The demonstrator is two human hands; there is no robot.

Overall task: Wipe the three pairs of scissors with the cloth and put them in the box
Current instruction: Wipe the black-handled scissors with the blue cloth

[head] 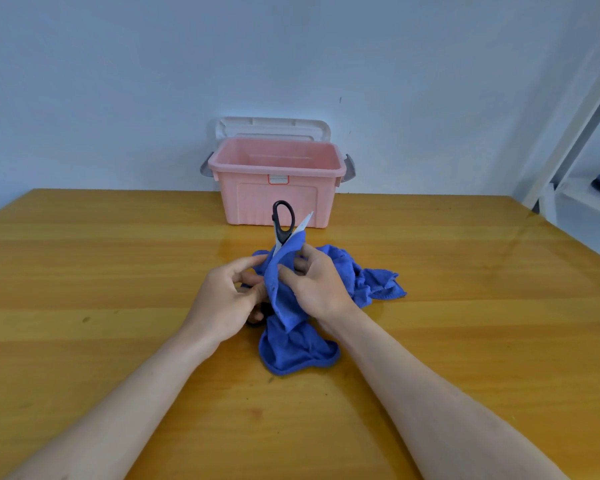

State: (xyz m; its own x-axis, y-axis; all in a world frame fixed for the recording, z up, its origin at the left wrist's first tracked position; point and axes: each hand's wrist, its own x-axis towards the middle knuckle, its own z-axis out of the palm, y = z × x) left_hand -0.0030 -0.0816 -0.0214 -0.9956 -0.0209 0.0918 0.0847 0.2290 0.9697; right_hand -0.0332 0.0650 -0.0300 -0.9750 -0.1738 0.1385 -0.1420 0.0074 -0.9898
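A pair of black-handled scissors (284, 220) is spread open above the middle of the wooden table (118, 271). One handle loop and one blade tip stick up out of a blue cloth (298, 348). My left hand (227, 297) grips the lower black handle. My right hand (317, 285) pinches a fold of the cloth around a blade. The rest of the cloth lies crumpled on the table under and to the right of my hands. The pink box (278, 199) stands open at the far edge. I cannot see its floor, and no other scissors show.
The box's white lid (272, 128) leans upright behind it against the pale wall. Grey latches stick out at both ends of the box. A white shelf frame (575, 133) with something blue on it stands off the table's right side.
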